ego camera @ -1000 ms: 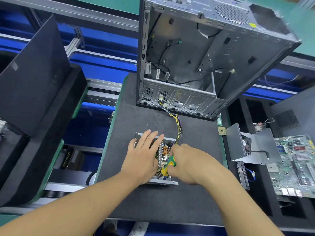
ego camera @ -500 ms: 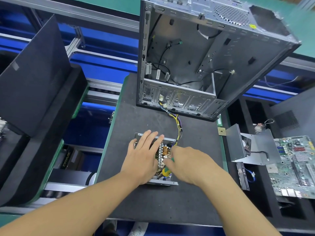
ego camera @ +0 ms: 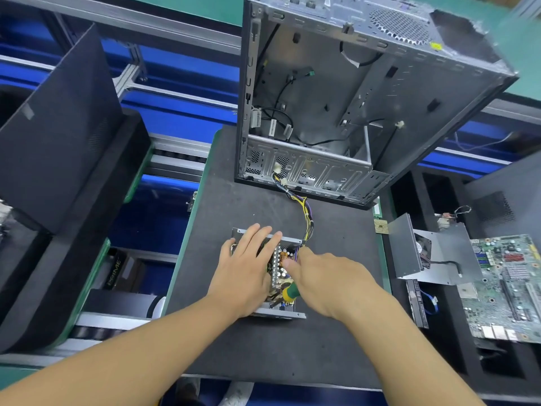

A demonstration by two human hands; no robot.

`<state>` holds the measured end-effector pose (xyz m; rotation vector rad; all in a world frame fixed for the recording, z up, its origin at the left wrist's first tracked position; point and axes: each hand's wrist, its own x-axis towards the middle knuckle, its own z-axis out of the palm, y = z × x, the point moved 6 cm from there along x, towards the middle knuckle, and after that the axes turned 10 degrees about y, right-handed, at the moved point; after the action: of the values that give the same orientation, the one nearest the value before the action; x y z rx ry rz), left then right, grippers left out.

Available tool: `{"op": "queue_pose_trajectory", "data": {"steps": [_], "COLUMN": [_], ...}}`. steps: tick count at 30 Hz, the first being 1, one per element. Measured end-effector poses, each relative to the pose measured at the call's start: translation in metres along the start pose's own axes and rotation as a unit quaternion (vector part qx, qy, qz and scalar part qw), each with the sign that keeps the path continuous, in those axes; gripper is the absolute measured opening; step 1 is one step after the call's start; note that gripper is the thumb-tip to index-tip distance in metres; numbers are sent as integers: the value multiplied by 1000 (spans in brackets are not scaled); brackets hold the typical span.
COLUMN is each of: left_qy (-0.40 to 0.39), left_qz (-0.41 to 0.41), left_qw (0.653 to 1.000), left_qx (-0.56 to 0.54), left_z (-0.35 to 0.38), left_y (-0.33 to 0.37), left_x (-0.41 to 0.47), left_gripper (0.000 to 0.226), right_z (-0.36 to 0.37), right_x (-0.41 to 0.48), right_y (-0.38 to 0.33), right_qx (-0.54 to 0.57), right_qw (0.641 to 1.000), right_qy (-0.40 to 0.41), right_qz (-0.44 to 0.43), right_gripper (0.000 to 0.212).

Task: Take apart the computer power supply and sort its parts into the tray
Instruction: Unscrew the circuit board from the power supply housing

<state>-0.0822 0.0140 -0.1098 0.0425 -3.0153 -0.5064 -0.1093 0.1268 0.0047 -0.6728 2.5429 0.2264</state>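
A person's right hand (ego camera: 325, 276) curls over a green-and-yellow screwdriver (ego camera: 289, 292), its handle showing under the palm, above the open power supply (ego camera: 275, 268). The left hand (ego camera: 246, 271) lies flat on the unit's left side, fingers straight and holding nothing. The supply sits on a dark mat (ego camera: 234, 200), its wires (ego camera: 306, 218) running up to the case (ego camera: 336, 98) standing behind. To the right, a foam tray (ego camera: 456, 356) carries a metal cover (ego camera: 433, 253) and a motherboard (ego camera: 509, 282).

Power supply (ego camera: 282, 265) on mat (ego camera: 234, 347), computer case (ego camera: 336, 112) behind it, motherboard (ego camera: 509, 285) far right.
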Motion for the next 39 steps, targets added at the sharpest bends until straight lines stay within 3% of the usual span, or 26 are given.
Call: {"op": "queue_pose_trajectory", "data": {"steps": [5,7,10,13,17,21,26,30,33,36,39], "left_qy": [-8,1,55,40,29,30,9,-14,-27,-36,-22], "left_qz": [4,16,152,294,369,399,410,409,413,405,390], "left_qw": [999,996,987,955,929,916,911,911,908,912,920], "left_qx": [-53,-83,-23,21,14,35,49,51,58,44,9], "left_z": [-10,-23,-46,-42,-36,-35,-31,-24,-20,-22,-24], "left_y": [-4,-11,-13,-10,-3,2,6,8,11,16,20], "left_x": [5,13,21,13,1,-4,-5,-3,0,4,6], "left_gripper": [74,65,49,33,29,16,14,12,20,22,24], "right_z": [4,4,1,3,5,6,8,6,4,3,8], "right_x": [3,3,4,4,7,6,2,-1,-1,0,-1], "right_y": [3,3,2,-2,4,5,0,-1,-1,-3,-6], "right_qx": [33,37,58,84,142,122,122,144,146,88,98], "right_qw": [999,999,998,996,989,992,992,989,989,994,994], "right_qy": [21,4,-16,-37,-8,27,5,14,39,70,39], "right_qz": [4,-5,-16,-15,35,24,-16,-18,3,-2,-20], "right_gripper": [22,30,30,28,34,14,34,19,24,3,23]}}
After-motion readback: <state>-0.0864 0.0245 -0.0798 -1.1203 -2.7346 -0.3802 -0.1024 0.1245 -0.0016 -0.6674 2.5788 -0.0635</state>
